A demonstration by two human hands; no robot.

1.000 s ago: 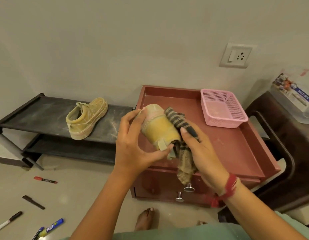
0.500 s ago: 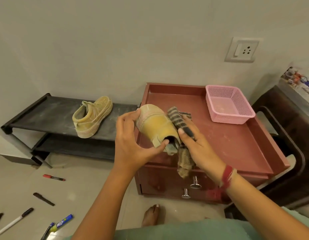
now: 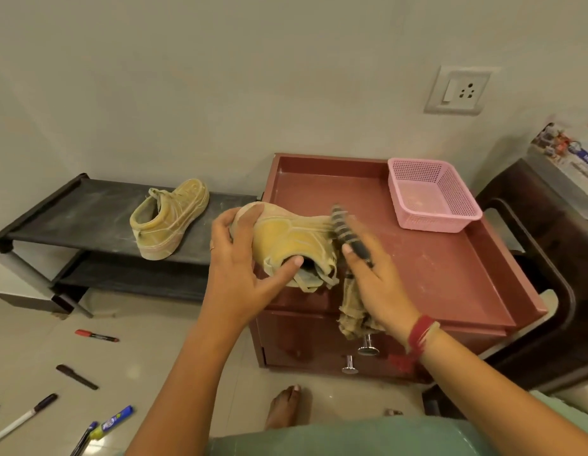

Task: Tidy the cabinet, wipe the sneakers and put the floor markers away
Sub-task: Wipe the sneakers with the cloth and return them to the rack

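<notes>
- Shoe rack (image 3: 88, 209): left of the cabinet (image 3: 302, 340), top shelf dusty.
- Cabinet's worktop (image 3: 434, 274): raised lip, dust smears, pink basket (image 3: 437, 222) in the back right corner.
- Rack sneaker (image 3: 169, 222): upright on the top shelf, well left of both hands, left one nearer. Looks like it needs wiping too.
- Held sneaker (image 3: 286, 238): in the air over the worktop's front left corner. Long axis roughly left-right across the view, opening facing the person. Can't tell which end is the toe.
- Left hand (image 3: 240, 268): clamped on the sneaker's left end, fingers over the top, thumb at the opening.
- Right hand (image 3: 378, 278): grips the cloth (image 3: 352, 307) and presses it on the sneaker's right end. Fingers blurred, thumb hidden.
- Key relation: wiping hand sits at the right end, so I'd expect strokes to run leftward along the long axis, toward the holding hand.
- At least 5 markers on the floor, lower left, e.g. red marker (image 3: 97, 335), black marker (image 3: 77, 376). None picked up yet.
</notes>
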